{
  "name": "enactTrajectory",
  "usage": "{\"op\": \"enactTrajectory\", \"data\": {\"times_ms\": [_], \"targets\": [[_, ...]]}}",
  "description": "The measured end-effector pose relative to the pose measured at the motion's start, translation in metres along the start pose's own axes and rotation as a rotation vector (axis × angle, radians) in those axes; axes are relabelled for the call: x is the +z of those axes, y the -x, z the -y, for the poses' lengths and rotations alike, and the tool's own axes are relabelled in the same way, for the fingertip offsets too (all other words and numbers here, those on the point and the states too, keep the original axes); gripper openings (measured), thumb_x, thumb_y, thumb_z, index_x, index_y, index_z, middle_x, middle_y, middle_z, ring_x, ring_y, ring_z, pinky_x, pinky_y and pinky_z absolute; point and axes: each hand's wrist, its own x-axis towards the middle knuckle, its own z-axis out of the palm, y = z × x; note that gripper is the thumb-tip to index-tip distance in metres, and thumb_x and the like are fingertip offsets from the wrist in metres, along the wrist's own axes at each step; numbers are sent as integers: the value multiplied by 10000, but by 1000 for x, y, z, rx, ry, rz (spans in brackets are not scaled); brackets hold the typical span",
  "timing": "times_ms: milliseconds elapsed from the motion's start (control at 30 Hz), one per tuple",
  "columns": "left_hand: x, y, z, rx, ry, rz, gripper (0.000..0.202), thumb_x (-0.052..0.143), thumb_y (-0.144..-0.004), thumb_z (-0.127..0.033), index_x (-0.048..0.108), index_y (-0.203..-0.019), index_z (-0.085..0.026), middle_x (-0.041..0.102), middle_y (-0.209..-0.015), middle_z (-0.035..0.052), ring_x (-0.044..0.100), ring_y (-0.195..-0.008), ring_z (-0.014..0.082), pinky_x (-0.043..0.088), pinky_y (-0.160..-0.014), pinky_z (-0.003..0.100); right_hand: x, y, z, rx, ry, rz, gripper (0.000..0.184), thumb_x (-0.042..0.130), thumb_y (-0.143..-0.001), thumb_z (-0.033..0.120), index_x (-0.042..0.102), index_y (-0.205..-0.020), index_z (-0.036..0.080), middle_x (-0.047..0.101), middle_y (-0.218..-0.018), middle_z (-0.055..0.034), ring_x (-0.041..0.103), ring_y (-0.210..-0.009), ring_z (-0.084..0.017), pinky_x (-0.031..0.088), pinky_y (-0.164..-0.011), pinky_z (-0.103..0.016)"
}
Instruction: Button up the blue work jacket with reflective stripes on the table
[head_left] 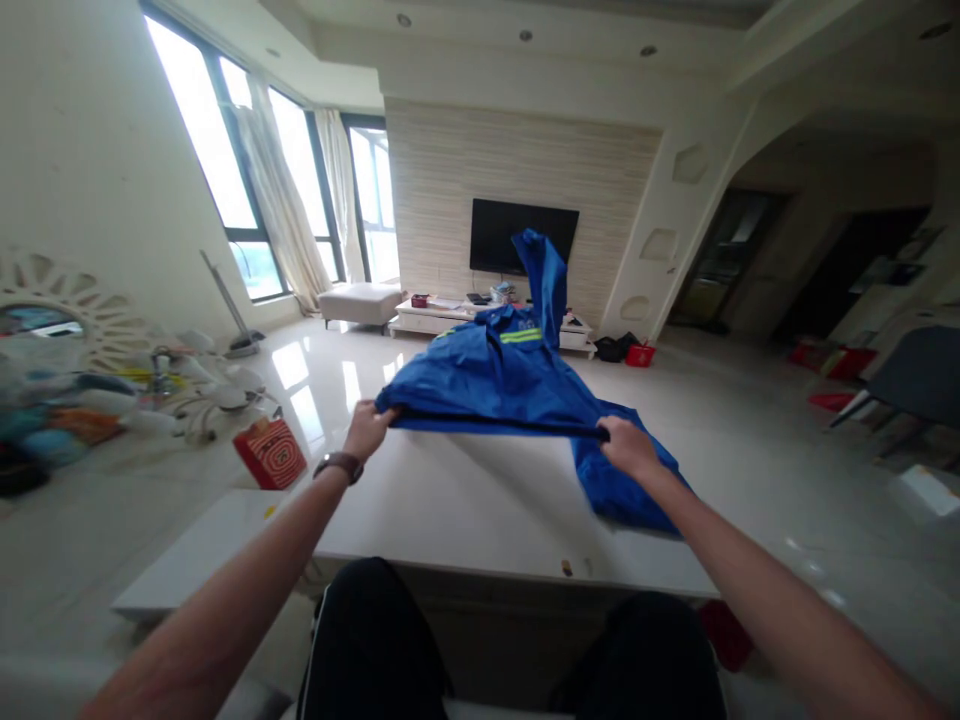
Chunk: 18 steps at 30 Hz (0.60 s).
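A blue jacket (501, 378) with yellow-green reflective stripes is lifted above a white table (480, 520), its far part billowing upward. My left hand (367, 428) is closed on the jacket's near left edge; a dark watch sits on that wrist. At the near right edge, my right hand (626, 447) grips the fabric too. One part of the jacket hangs down over the table's right side. My black-trousered knees show below the table's front edge.
A red patterned box (270, 452) stands on the glossy floor at the left. Cluttered shelves sit at far left. A TV (523, 235) hangs on the far wall above a low white cabinet. A grey chair (911, 380) stands at right.
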Motion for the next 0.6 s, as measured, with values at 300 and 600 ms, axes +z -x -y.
{"op": "enactTrajectory", "data": {"times_ms": [300, 600], "targets": [[83, 129, 158, -270, -542, 423, 813, 681, -610, -211, 568, -1410, -117, 532, -1507, 227, 476, -1408, 402, 436, -1104, 499, 196, 146, -28, 34, -20, 492, 432, 612, -752, 115, 746, -1155, 197, 701, -1238, -117, 645, -1186, -260, 475, -992, -337], [141, 136, 203, -85, -811, 938, 997, 771, -698, -422, 341, -1597, -430, 176, -1737, 109, 161, -1535, 546, 204, -1163, 754, 241, 160, -44, 54, -10, 674, 731, 638, -834, 276, 495, -1550, 243, 343, -1670, -109, 336, -1533, -340, 340, -1202, -482]]}}
